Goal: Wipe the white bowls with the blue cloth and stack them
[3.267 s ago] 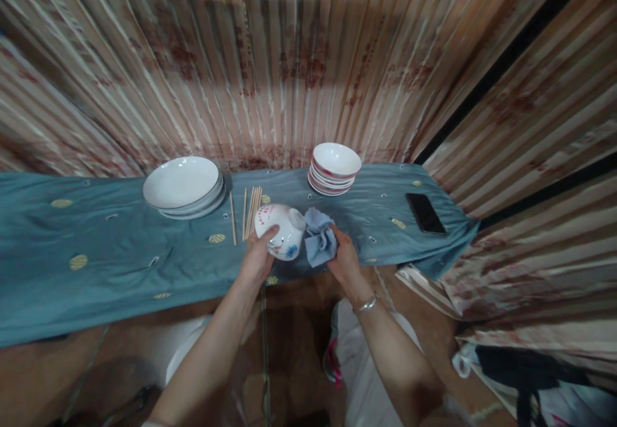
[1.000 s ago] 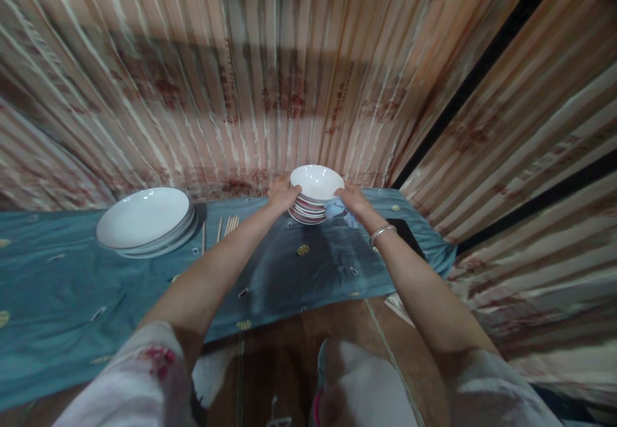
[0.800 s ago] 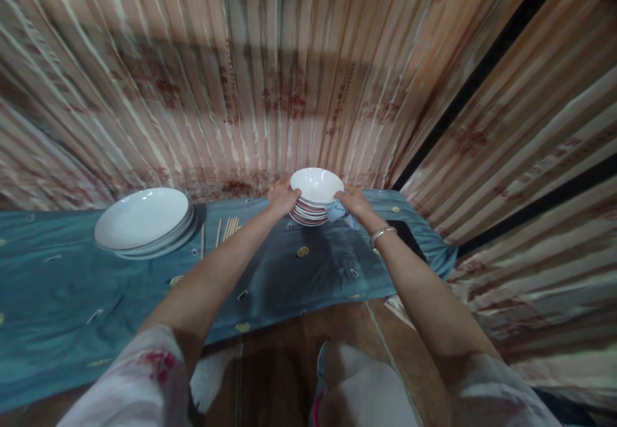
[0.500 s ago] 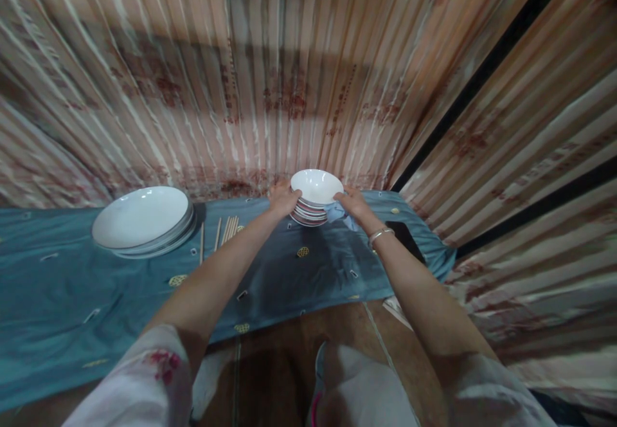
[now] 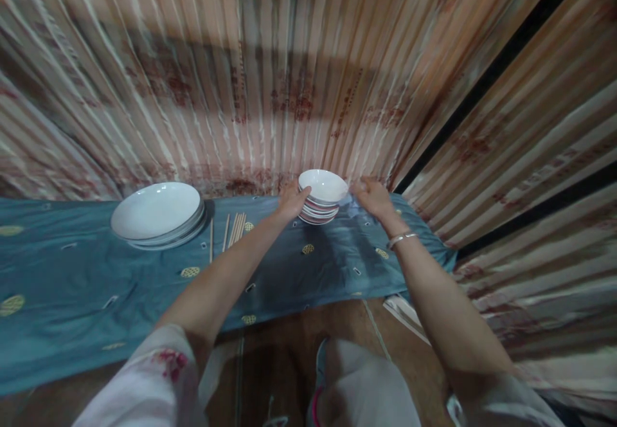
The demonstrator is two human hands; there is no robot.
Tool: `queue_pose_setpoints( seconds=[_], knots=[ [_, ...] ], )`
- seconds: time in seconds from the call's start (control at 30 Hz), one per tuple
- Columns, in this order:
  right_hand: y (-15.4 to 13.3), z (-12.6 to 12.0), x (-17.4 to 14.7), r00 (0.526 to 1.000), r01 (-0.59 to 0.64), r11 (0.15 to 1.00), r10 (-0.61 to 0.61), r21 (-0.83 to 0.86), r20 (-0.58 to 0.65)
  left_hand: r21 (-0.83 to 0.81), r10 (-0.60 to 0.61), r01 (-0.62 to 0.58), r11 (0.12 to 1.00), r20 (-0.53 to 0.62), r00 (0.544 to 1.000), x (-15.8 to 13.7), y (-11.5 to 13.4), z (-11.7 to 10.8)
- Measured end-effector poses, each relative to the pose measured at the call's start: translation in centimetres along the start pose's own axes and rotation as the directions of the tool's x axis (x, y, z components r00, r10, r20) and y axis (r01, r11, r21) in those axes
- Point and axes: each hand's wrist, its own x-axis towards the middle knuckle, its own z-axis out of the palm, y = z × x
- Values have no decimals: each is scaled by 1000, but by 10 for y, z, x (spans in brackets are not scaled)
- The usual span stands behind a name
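A stack of white bowls (image 5: 322,186) with dark and reddish edges stands near the back of the cloth-covered table. My left hand (image 5: 292,200) grips the top bowl's left rim, thumb on the inner edge. To the right of the stack, my right hand (image 5: 375,199) is somewhat blurred and apart from the bowls, its fingers closed on a light blue cloth (image 5: 354,208). The cloth hangs beneath the fingers, partly hidden by them.
Left on the table are stacked large white plates (image 5: 157,211) and several wooden chopsticks (image 5: 237,229). A blue patterned tablecloth (image 5: 270,285) covers the table. Pleated curtains (image 5: 289,92) close off the back and right, with a dark pole (image 5: 448,134) in the corner.
My right hand has left the bowl's right rim and moved right with the cloth. My left hand still holds the top bowl. The view has shifted slightly.
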Motion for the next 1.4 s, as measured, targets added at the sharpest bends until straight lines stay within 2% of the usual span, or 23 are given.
queue_pose_setpoints(
  seconds=[0.07,0.1,0.17,0.2,0.33,0.4,0.47,0.5,0.57,0.67,0.83,1.0,1.1,1.13,1.2,1.3,1.4],
  knots=[
    [-10,-10,-7,997,50,999,-50,-13,-54,5,-32,32,999,0,999,-12,3,-8],
    [-16,-12,-11,996,70,997,-68,32,-59,-1,-41,41,999,-1,999,-21,4,-14],
    [-28,-11,-22,996,88,974,-88,207,-7,-24,-55,55,998,-13,998,-45,3,-27],
    [-34,-6,-30,994,75,944,-96,321,50,-94,-95,92,991,-32,995,-60,1,-34],
    [-59,38,-77,962,-62,744,-134,665,239,-376,-226,173,910,-100,969,-130,-17,-67],
    [-71,69,-106,928,-167,649,-152,742,342,-487,-311,195,851,-169,935,-160,-27,-84],
    [-83,99,-134,884,-347,553,-76,757,461,-577,-405,201,791,-250,879,-180,-35,-102],
    [-89,113,-146,852,-441,477,-45,760,522,-608,-445,207,767,-271,853,-186,-38,-111],
    [-100,136,-167,818,-502,430,-45,750,573,-645,-511,213,734,-319,798,-193,-42,-127],
    [-117,163,-188,784,-563,366,-48,741,619,-673,-569,216,707,-361,739,-196,-48,-149],
    [-144,195,-197,733,-650,237,-57,722,678,-698,-605,212,684,-380,700,-200,-58,-186],
    [-167,217,-195,671,-728,129,-67,674,738,-740,-669,225,633,-377,641,-205,-64,-222],
    [-175,222,-199,624,-777,15,-109,629,774,-756,-679,236,610,-346,647,-210,-64,-227],
    [-176,223,-201,623,-779,-18,-136,627,770,-764,-682,243,598,-326,655,-212,-63,-225],
    [-176,224,-206,651,-754,-39,-184,656,737,-787,-687,265,557,-258,679,-218,-61,-219],
    [-172,227,-213,712,-690,-10,-191,724,676,-803,-671,310,509,-144,728,-229,-59,-208],
    [-170,230,-218,760,-630,37,-176,776,626,-820,-664,387,422,11,748,-239,-57,-204]
  ],
)
